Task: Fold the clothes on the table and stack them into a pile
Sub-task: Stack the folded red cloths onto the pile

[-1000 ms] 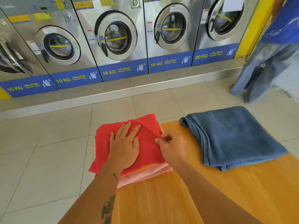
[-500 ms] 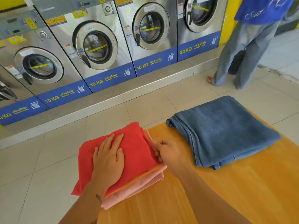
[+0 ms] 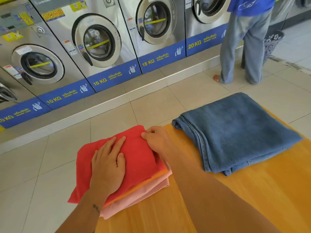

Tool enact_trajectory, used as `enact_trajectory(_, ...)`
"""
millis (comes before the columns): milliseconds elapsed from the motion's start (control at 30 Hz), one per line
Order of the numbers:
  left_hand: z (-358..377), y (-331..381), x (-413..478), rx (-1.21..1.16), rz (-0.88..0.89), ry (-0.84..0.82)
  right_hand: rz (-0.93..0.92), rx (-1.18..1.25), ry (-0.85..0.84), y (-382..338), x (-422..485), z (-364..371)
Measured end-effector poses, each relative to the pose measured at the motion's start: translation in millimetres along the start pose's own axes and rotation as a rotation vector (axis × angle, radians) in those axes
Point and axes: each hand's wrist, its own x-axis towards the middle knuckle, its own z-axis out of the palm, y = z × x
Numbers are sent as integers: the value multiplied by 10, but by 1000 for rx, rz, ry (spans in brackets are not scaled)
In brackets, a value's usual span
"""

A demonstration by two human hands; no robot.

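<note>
The left hand [image 3: 107, 167] lies flat and open on the red cloth [image 3: 139, 158] topping the pile [image 3: 143, 190], lower left of frame, at the desk [image 3: 252, 190] edge. The right hand [image 3: 157, 138] pinches the cloth's far corner, squaring it. Next likely step: stacking the folded jeans [image 3: 235, 130], right of centre.

The left hand [image 3: 108, 167] lies flat, palm down, fingers straight and slightly spread, pointing forward and a little right. Its forearm runs back toward the lower left, with a small dark tattoo at the wrist. The right hand [image 3: 157, 140] sits just ahead and to the right, fingers curled and thumb tucked toward them, forearm stretching back to the lower right.
</note>
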Motion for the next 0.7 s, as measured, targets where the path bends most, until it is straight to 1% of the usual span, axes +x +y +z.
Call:
enact_trajectory(100,-22,18,-18,7,-6,-11,144,173,-20,77,-111,-17)
enact_trajectory(167,-65,16,-16,8,-14,-19,136,248,37,31,-166,-49)
enact_trajectory(200,-86,11,-4,-5,-10,-28,88,227,87,-8,-176,-61)
enact_trajectory(267,-144,-18,20,-90,5,-38,-90,22,194,-122,-232,-40)
enact_trajectory(333,-222,-54,-3,-238,-13,5,-342,-219,248,-254,-330,75)
enact_trajectory(367,-265,-91,-42,-271,-32,60,-478,-325,242,-311,-395,172)
enact_trajectory(400,-296,-155,-98,-242,-65,141,-591,-448,213,-343,-454,290)
enact_trajectory(433,-302,-246,-166,-189,-141,225,-649,-604,163,-345,-508,416)
enact_trajectory(467,-301,-359,-241,-149,-263,285,-640,-779,98,-313,-550,529)
enact_trajectory(500,-305,-462,-318,-183,-424,299,-584,-943,23,-245,-573,615)
enact_trajectory(533,-298,-539,-379,-264,-561,294,-523,-1063,-42,-155,-567,663)
enact_trajectory(567,-261,-592,-412,-381,-649,268,-486,-1126,-75,-64,-536,672)
enact_trajectory(600,-202,-618,-437,-451,-656,244,-472,-1146,-80,10,-500,656)
enact_trajectory(633,-145,-606,-449,-487,-625,242,-473,-1143,-75,58,-462,626)
enact_trajectory(700,-30,-627,-477,-528,-620,273,-487,-1116,-82,90,-411,593)
